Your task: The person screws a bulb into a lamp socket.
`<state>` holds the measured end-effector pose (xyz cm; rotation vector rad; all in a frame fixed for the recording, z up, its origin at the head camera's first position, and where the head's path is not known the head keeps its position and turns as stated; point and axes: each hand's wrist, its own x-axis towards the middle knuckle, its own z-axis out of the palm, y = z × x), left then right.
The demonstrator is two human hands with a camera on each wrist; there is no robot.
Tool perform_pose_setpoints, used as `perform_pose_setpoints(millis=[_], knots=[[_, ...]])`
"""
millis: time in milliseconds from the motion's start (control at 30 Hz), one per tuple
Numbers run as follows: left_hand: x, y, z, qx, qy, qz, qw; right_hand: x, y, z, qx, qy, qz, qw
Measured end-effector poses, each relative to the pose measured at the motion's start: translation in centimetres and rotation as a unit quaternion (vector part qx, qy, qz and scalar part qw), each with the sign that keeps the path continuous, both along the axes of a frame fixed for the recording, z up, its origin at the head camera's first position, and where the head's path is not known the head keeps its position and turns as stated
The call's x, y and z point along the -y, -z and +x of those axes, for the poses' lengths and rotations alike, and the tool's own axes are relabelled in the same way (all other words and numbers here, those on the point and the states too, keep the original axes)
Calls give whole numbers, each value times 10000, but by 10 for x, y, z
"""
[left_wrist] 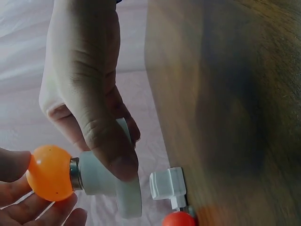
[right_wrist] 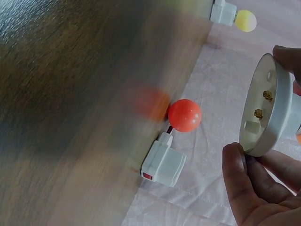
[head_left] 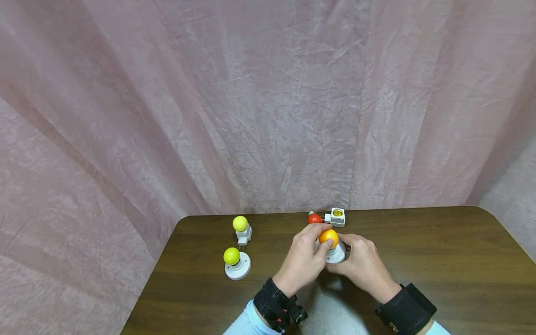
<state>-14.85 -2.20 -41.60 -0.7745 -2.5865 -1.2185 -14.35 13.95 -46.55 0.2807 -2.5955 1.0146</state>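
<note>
My left hand (head_left: pixel 304 255) pinches an orange bulb (left_wrist: pixel 49 173) between thumb and fingers. The right hand (head_left: pixel 363 261) grips the rim of a white round lamp holder (left_wrist: pixel 128 195), lifted above the table. The bulb sits at the holder's mouth, with a strip of its metal screw cap showing between them. Brass screws show inside the holder's hollow underside (right_wrist: pixel 263 106). Just beyond the hands, a red bulb (head_left: pixel 315 218) lies beside a white plug-in socket (head_left: pixel 337 217), whose threaded opening faces up.
Left on the brown table (head_left: pixel 439 260) stand a yellow-green bulb (head_left: pixel 240 223) in a plug-in socket and another yellow-green bulb (head_left: pixel 231 256) in a round white holder (head_left: pixel 237 271). A pink curtain (head_left: pixel 272 116) hangs behind the table's back edge.
</note>
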Motion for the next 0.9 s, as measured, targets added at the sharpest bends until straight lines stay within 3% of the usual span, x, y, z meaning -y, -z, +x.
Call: perform_pose_setpoints(millis=[133,267,367,900], knots=[[0,0,0,-86,-157,43,9998,-1,1,0,-59,45,-11,10000],[0,1,-1,-30,-653,248,9976,-2,1,-1,-74,72,-39,9999],[0,1,-2,94,-864,378,9955,-2,1,-2,-103,82,-35,9999],[-3,2,0,197,-810,410,9957,-1,1,-1,45,80,-50,9999]])
